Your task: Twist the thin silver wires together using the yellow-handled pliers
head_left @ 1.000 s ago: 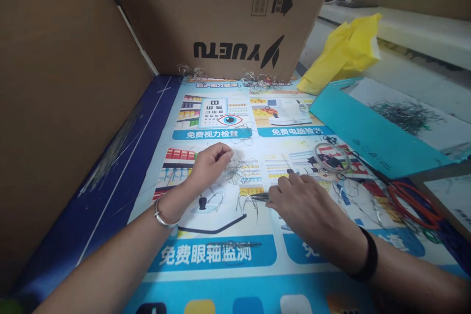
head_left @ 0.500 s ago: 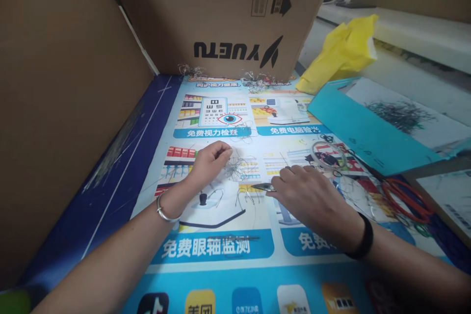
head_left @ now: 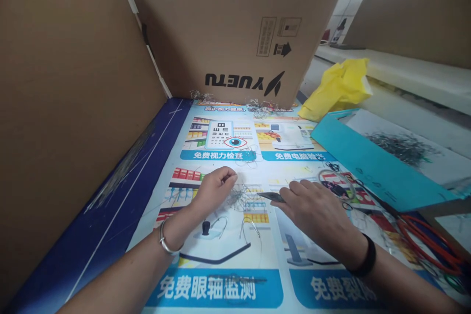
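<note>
My left hand (head_left: 215,187) is closed in a pinch at the left edge of a loose tangle of thin wire (head_left: 241,197); what its fingertips hold is too small to make out. My right hand (head_left: 312,206) is wrapped around dark pointed pliers (head_left: 271,196), whose tip points left toward the tangle, a short way from it. Curved wire pieces (head_left: 250,226) lie on the printed sheet below the tangle. A thin dark bundle (head_left: 239,280) lies nearer to me on the blue caption strip.
Cardboard walls (head_left: 235,24) stand behind and at the left. A blue box flap (head_left: 371,167) with dark wires (head_left: 401,147), a yellow bag (head_left: 336,88) and red-handled scissors (head_left: 427,243) are at the right. Long wires (head_left: 117,176) lie at the left.
The camera view has tilted upward, so the scene sits lower in the picture. Both hands keep nearly the same places by the wire tangle, and the pliers' tip shows a little more.
</note>
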{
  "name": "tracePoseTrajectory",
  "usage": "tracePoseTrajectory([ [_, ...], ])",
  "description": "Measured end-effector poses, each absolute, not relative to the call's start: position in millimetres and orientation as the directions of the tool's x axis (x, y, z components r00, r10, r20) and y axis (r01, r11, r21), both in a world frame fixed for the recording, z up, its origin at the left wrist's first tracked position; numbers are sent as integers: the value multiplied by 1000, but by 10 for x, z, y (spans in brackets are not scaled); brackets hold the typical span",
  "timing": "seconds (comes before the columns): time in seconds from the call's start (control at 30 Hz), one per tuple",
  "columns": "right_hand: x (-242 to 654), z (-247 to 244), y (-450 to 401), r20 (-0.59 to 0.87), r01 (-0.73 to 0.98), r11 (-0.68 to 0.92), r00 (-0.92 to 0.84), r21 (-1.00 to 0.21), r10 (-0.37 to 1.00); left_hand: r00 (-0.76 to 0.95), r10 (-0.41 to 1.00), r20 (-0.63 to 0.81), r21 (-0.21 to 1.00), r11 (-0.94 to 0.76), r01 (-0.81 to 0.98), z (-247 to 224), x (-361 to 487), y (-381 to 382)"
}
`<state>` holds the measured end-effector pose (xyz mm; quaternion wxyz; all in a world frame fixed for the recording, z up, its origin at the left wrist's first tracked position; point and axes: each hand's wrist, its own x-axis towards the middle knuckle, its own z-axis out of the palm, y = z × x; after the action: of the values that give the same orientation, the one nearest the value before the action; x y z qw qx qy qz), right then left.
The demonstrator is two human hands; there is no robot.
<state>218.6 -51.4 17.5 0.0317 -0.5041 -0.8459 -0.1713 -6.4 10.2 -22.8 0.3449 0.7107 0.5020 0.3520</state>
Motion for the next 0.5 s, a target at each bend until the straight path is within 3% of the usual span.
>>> tracePoseTrajectory([
  [0.5,2234,111,-461,224,881,434,-468,187,855,315,946,83,859,-228,459,-203,-65,74],
])
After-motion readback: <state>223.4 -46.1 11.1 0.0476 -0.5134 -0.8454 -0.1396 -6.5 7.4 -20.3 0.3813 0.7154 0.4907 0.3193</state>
